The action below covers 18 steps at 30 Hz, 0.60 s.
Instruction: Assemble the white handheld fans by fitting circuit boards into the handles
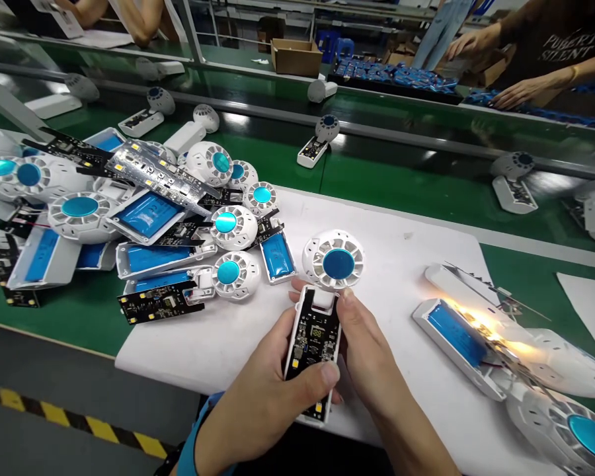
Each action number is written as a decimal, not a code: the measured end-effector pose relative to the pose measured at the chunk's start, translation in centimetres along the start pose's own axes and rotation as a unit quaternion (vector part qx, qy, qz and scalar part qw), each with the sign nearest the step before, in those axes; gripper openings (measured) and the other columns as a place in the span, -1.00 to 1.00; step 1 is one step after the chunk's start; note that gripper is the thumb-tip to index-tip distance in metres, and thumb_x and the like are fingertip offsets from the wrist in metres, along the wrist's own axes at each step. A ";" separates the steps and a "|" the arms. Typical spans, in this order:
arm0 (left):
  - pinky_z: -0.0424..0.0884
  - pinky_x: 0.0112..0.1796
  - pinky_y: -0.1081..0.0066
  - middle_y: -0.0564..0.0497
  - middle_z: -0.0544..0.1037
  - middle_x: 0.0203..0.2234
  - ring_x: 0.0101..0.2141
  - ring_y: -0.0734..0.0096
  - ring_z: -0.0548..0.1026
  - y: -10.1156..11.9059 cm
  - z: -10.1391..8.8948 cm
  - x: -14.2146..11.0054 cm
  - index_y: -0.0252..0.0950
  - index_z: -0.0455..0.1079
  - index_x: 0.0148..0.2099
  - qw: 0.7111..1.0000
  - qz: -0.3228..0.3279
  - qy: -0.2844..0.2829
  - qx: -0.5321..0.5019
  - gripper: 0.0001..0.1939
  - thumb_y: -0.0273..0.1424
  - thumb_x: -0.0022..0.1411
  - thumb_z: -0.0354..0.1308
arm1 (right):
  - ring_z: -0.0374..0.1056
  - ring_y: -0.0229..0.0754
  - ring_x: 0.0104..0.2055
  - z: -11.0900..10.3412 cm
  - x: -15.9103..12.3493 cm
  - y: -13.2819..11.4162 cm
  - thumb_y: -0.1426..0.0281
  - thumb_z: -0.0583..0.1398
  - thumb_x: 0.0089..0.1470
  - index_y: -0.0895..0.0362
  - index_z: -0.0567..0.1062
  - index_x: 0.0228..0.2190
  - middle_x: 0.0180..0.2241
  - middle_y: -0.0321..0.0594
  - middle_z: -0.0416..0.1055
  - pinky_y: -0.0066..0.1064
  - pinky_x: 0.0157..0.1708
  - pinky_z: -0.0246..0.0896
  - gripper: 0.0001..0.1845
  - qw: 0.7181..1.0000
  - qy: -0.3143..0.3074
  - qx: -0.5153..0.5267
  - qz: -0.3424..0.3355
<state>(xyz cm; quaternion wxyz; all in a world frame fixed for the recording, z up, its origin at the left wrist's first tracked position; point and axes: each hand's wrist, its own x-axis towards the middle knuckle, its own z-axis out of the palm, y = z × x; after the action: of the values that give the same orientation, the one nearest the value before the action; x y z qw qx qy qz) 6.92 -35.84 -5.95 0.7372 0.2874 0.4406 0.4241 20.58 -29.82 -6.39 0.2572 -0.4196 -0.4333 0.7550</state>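
On the left, a heap of white fan units (79, 206) is crowding the green bench (72, 304) and the edge of the white paper (396, 277). At the centre, the left hand (282, 387) is holding the handle of one fan unit (322, 301) over the paper, fingers closed around it and thumb lying across its black circuit board (302, 330), while the right hand (369, 340) is gripping the upper right edge, thumb near the fan head (338, 264). Farther right, glowing lights (480, 324) are shining beside a blue battery (455, 334).
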 end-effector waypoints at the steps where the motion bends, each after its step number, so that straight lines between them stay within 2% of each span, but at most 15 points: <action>1: 0.46 -0.26 0.50 0.08 0.58 -0.33 -0.32 0.43 0.54 0.0 0.0 0.1 -0.18 0.24 0.26 1.000 0.005 0.010 0.005 -0.42 -0.10 0.31 0.27 | 0.52 -0.10 -0.42 -0.1 0.0 0.1 -0.23 0.03 0.27 0.02 0.44 0.12 -0.19 -0.12 0.58 -0.47 -0.76 0.17 -0.29 1.000 -0.005 -0.013 -0.014; 3: 0.48 -0.13 0.44 0.01 0.62 -0.17 -0.15 0.34 0.56 -0.1 0.1 0.2 -0.19 0.29 0.24 0.998 0.032 0.045 0.016 -0.45 -0.07 0.32 0.25 | 0.54 -0.07 -0.27 -0.3 0.0 0.3 -0.19 0.00 0.31 0.00 0.44 0.14 -0.11 -0.13 0.57 -0.44 -0.62 0.34 -0.34 0.997 -0.026 -0.053 -0.059; 5: 0.46 -0.01 0.38 -0.04 0.61 -0.05 -0.03 0.24 0.54 -0.3 0.0 0.4 -0.23 0.39 0.15 0.991 0.075 0.108 0.031 -0.47 -0.01 0.29 0.25 | 0.49 -0.06 -0.03 -0.3 -0.2 0.4 -0.12 -0.02 0.37 -0.04 0.43 0.17 0.03 -0.17 0.51 -0.36 -0.22 0.48 -0.41 0.987 -0.052 -0.099 -0.119; 7: 0.48 -0.03 0.35 -0.07 0.65 -0.12 -0.06 0.18 0.57 -0.5 -0.2 0.5 -0.29 0.49 0.00 0.976 0.101 0.185 0.046 -0.45 0.06 0.20 0.29 | 0.34 -0.05 0.19 0.0 -0.5 0.4 -0.07 0.02 0.38 -0.09 0.36 0.24 0.17 -0.22 0.40 -0.31 0.13 0.32 -0.44 0.976 -0.076 -0.131 -0.155; 8: 0.50 -0.08 0.35 -0.08 0.66 -0.17 -0.11 0.16 0.59 -0.6 -0.3 0.6 -0.31 0.51 -0.06 0.969 0.105 0.217 0.053 -0.44 0.08 0.16 0.31 | 0.30 -0.04 0.23 0.2 -0.7 0.5 -0.06 0.06 0.37 -0.11 0.31 0.28 0.21 -0.23 0.36 -0.30 0.19 0.27 -0.42 0.974 -0.088 -0.141 -0.154; 10: 0.54 -0.16 0.36 -0.08 0.68 -0.25 -0.20 0.17 0.61 -0.8 -0.6 0.6 -0.32 0.53 -0.13 0.957 0.116 0.259 0.067 -0.45 0.08 0.14 0.33 | 0.33 -0.02 0.20 0.7 -1.1 0.8 -0.02 0.11 0.36 -0.13 0.20 0.34 0.20 -0.22 0.37 -0.29 0.14 0.30 -0.37 0.972 -0.099 -0.161 -0.140; 12: 0.55 -0.22 0.37 -0.07 0.67 -0.30 -0.26 0.20 0.61 -0.7 -0.7 0.4 -0.32 0.53 -0.16 0.950 0.138 0.267 0.088 -0.51 0.04 0.20 0.30 | 0.41 -0.01 0.11 1.2 -1.4 1.3 0.06 0.06 0.41 -0.12 0.18 0.34 0.14 -0.20 0.43 -0.27 0.03 0.35 -0.44 0.967 -0.082 -0.194 -0.142; 15: 0.54 -0.28 0.41 -0.04 0.65 -0.37 -0.32 0.26 0.58 -0.6 -0.7 0.1 -0.32 0.54 -0.23 0.940 0.177 0.269 0.116 -0.62 -0.05 0.25 0.28 | 0.50 -0.05 -0.06 2.0 -1.5 2.2 0.17 -0.05 0.47 -0.11 0.22 0.31 0.06 -0.20 0.50 -0.28 -0.09 0.39 -0.54 0.954 -0.044 -0.230 -0.187; 18: 0.54 -0.29 0.41 -0.03 0.65 -0.38 -0.33 0.26 0.57 -0.4 -0.5 0.0 -0.31 0.55 -0.25 0.932 0.189 0.288 0.113 -0.68 -0.12 0.23 0.32 | 0.52 -0.07 -0.15 2.4 -1.4 2.8 0.18 -0.07 0.47 -0.10 0.26 0.28 -0.01 -0.21 0.53 -0.30 -0.13 0.40 -0.56 0.945 -0.027 -0.240 -0.221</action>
<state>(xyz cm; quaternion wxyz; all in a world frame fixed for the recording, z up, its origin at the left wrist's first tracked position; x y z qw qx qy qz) 6.61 -36.01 -6.47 0.4478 0.3122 0.6166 0.5673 19.19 -33.31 -7.59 0.2979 -0.3424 -0.6900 0.5638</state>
